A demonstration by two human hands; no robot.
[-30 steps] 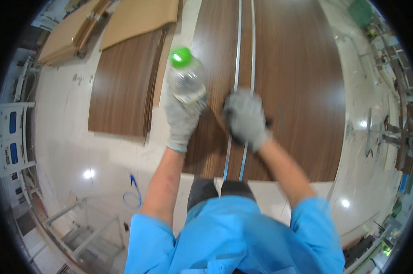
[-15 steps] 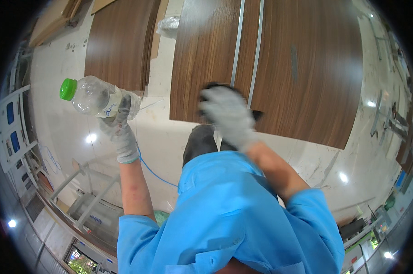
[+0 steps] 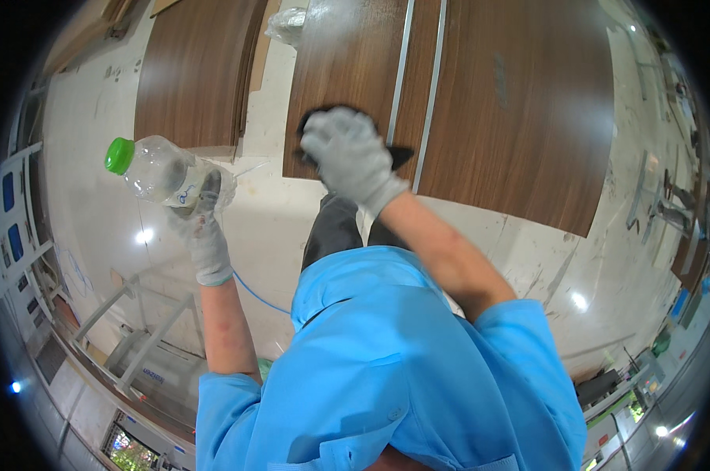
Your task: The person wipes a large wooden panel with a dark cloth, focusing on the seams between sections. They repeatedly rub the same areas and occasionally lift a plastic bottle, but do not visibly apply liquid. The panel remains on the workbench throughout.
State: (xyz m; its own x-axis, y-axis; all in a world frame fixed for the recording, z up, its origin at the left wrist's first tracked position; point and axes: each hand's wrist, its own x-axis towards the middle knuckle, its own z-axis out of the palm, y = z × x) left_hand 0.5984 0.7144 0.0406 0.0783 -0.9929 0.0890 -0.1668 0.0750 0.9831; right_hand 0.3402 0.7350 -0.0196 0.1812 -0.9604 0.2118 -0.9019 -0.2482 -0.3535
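My left hand [image 3: 200, 235], in a grey work glove, is closed around a clear plastic bottle [image 3: 155, 169] with a green cap. The bottle lies tilted on its side in the air, cap to the left. My gloved right hand [image 3: 349, 153] is pressed over a black cloth [image 3: 402, 155], whose edges stick out around the fingers. That cloth rests on the near left part of a brown wood-grain panel [image 3: 520, 118]. Two thin silvery strips [image 3: 432, 86] run lengthwise along the panel, just right of my hand. My right fingertips are partly hidden by the glove's back.
Another stack of wood-grain panels [image 3: 190, 78] lies to the left, with a crumpled clear plastic bundle [image 3: 286, 26] between. A blue hose [image 3: 259, 297] runs across the pale floor. At the lower left stands a grey metal frame [image 3: 159, 337]; metal bars [image 3: 639, 192] lie at the right.
My right hand and the black cloth have moved left and farther away across the panel. My left hand still holds the bottle in nearly the same place.
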